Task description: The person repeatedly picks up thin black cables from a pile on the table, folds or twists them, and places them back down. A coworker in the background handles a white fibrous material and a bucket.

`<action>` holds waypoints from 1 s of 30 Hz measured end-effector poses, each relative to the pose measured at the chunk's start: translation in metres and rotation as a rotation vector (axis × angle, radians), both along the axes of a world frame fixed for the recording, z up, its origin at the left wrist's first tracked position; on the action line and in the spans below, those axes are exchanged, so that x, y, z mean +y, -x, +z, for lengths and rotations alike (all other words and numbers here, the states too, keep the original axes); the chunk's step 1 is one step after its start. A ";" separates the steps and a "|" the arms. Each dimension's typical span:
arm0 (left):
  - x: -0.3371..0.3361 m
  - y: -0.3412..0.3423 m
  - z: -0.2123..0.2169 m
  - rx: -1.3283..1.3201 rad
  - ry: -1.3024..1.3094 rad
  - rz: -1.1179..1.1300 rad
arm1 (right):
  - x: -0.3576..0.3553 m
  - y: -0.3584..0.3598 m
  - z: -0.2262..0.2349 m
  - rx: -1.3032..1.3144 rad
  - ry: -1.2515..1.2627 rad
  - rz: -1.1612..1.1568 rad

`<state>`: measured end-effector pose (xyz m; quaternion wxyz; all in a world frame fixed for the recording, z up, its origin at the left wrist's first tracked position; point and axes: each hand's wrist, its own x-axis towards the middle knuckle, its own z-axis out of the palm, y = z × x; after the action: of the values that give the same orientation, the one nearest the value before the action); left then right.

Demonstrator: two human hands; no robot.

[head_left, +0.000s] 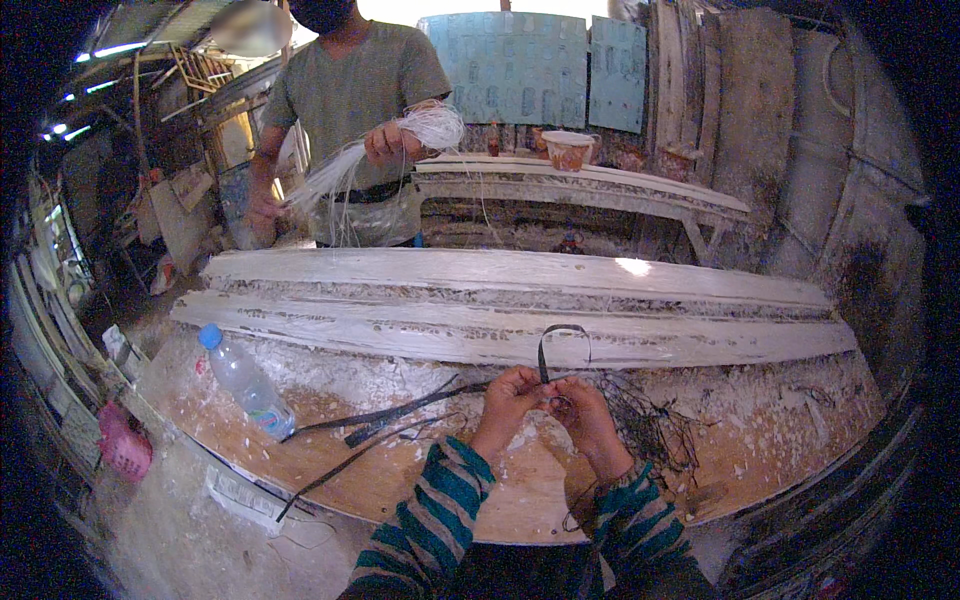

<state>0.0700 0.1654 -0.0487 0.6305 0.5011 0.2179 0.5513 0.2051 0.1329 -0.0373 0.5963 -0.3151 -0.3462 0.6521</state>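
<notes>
A thin black strip [542,360] is pinched between my two hands, bending up into a loop above my fingers. My left hand [508,405] has its fingers closed on the strip. Close against it, my right hand [583,415] is closed on the strip as well; its fingertips partly hide the join. More black strips [400,408] lie on the plywood to the left of my hands. Beside my right hand spreads a tangled heap of thin black strands [662,425].
Two long whitish boards [430,328] run across the table's far side. A water bottle [245,382] lies at left. Across the table a person [360,110] holds a bundle of white strands [350,165]. Behind stand a bench [600,180] and a stained tub [569,150].
</notes>
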 end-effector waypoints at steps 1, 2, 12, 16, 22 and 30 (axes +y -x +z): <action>0.000 0.000 0.002 0.015 0.036 0.005 | -0.001 0.001 0.001 -0.029 -0.029 -0.042; -0.001 0.001 0.005 0.030 0.074 0.009 | -0.002 0.002 0.002 -0.057 -0.057 -0.085; -0.012 0.006 0.019 -0.019 0.328 0.004 | 0.000 0.005 -0.004 -0.810 -0.463 -0.475; -0.012 0.005 0.014 -0.138 0.389 -0.026 | -0.008 0.008 0.004 -1.157 -0.788 -0.661; -0.002 0.002 -0.003 -0.299 0.419 -0.101 | -0.009 0.012 0.011 -1.213 -0.887 -0.707; -0.007 0.003 0.003 -0.281 0.390 -0.113 | -0.014 0.009 0.017 -1.284 -1.104 -0.772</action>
<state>0.0674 0.1584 -0.0457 0.7692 0.3000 0.2018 0.5268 0.1961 0.1186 -0.0207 0.5316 -0.3805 -0.7422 -0.1475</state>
